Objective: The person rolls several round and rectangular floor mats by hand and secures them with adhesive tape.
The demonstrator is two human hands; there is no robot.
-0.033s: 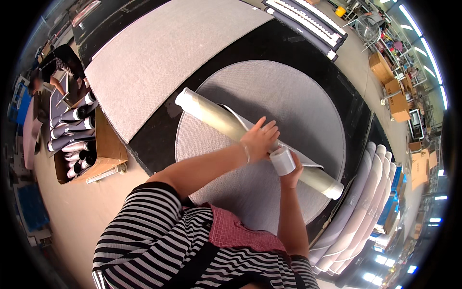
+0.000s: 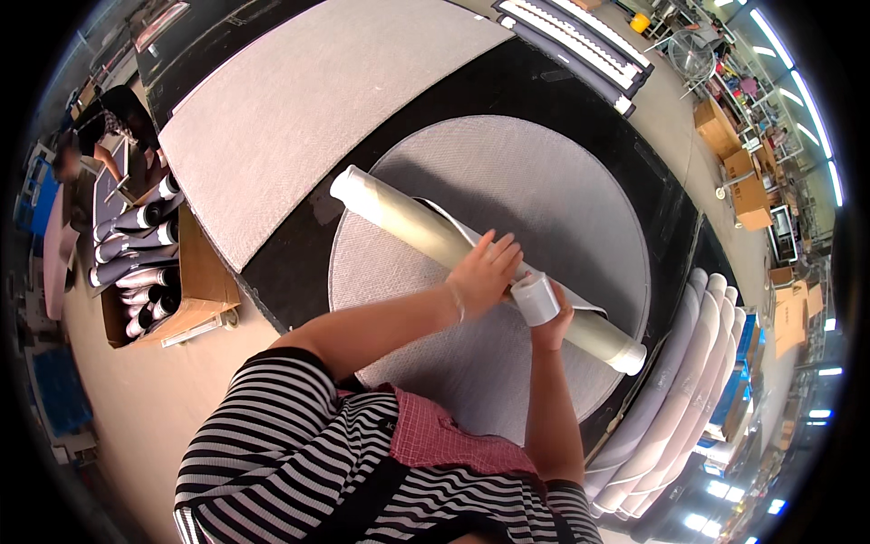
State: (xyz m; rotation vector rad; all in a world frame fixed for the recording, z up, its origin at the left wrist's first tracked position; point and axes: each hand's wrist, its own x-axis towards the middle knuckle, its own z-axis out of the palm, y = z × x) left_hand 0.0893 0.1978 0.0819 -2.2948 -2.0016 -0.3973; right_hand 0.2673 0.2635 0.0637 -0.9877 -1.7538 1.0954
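A long cream roll (image 2: 399,214) with pale ends lies slantwise over a round grey rug (image 2: 535,154) on a black table. The dark-edged border of a grey sheet (image 2: 458,222) curls up along its far side. My left hand (image 2: 483,275) lies over the middle of the cream roll, its fingers stretched out. The left thumb is mostly hidden near a small white roll (image 2: 537,300), which looks like tape or labels. My right hand (image 2: 555,325) is closed round that white roll from the right, just above the cream roll.
A large pale rug (image 2: 317,100) lies at the far left of the table. Several long rolled rugs (image 2: 675,390) stand at the right edge. On the left, a cardboard box (image 2: 204,281) holds dark and white rolls, and a person (image 2: 113,131) bends over behind it.
My left hand has shifted slightly left and nearer to me. The white roll in my right hand has moved a little to the right. The cream roll has stayed put.
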